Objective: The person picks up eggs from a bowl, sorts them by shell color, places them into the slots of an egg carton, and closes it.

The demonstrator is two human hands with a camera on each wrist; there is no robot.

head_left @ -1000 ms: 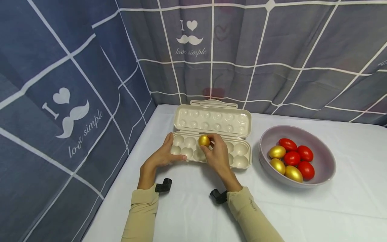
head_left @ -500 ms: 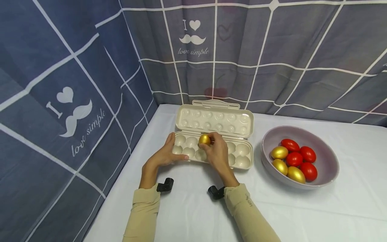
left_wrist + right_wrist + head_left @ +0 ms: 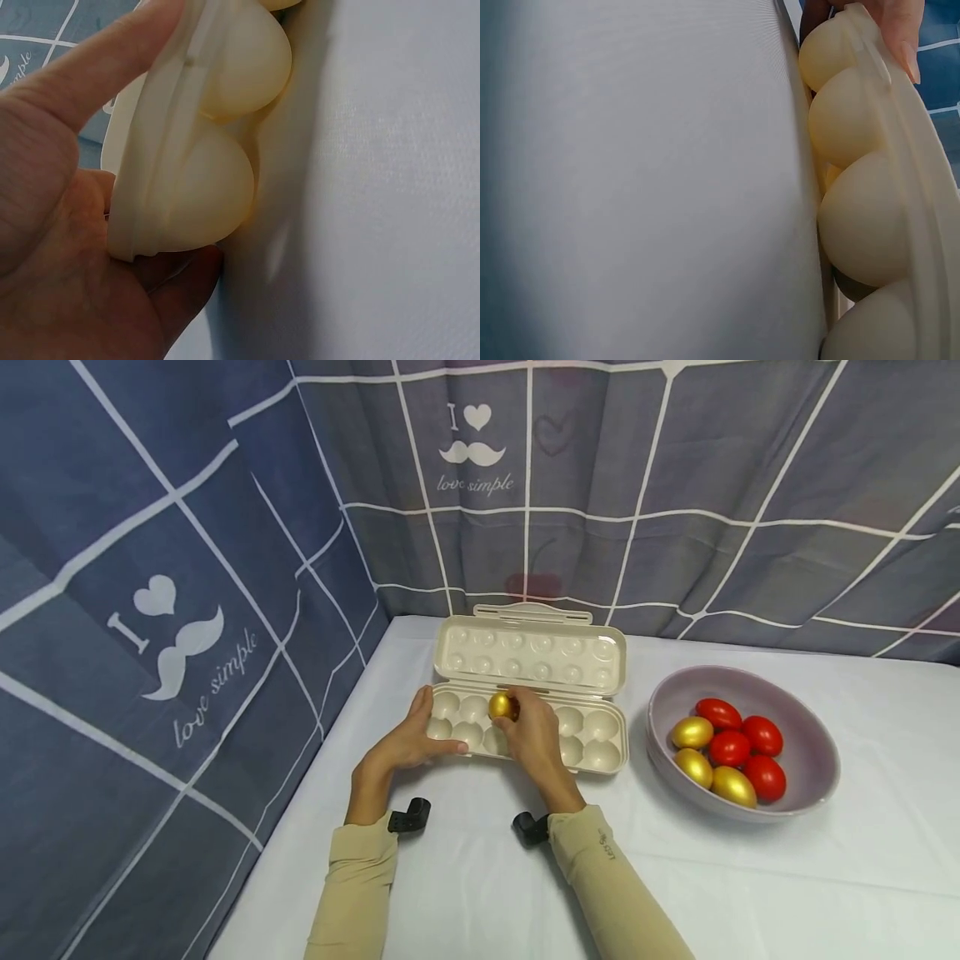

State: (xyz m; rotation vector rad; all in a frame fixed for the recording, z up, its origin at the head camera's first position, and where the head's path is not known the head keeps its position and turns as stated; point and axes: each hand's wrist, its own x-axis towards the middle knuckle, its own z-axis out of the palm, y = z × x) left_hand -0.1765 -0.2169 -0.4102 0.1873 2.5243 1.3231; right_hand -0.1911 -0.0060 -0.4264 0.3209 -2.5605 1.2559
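Our right hand (image 3: 531, 739) pinches the gold egg (image 3: 500, 706) over the tray (image 3: 600, 758): smooth, prob. slippery, best held round its middle. Left hand (image 3: 408, 745) grips tray's end.

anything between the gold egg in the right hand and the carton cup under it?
Nothing visible. The right hand holds the gold egg low over a back-row cup of the open egg carton; the cups in view are empty. The left hand grips the carton's left end.

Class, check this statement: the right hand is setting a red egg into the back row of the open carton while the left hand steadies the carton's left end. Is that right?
Not quite. The egg in the right hand is gold, not red, as the head view shows. The rest stands: it goes into the back row of the open carton while the left hand steadies the left end.
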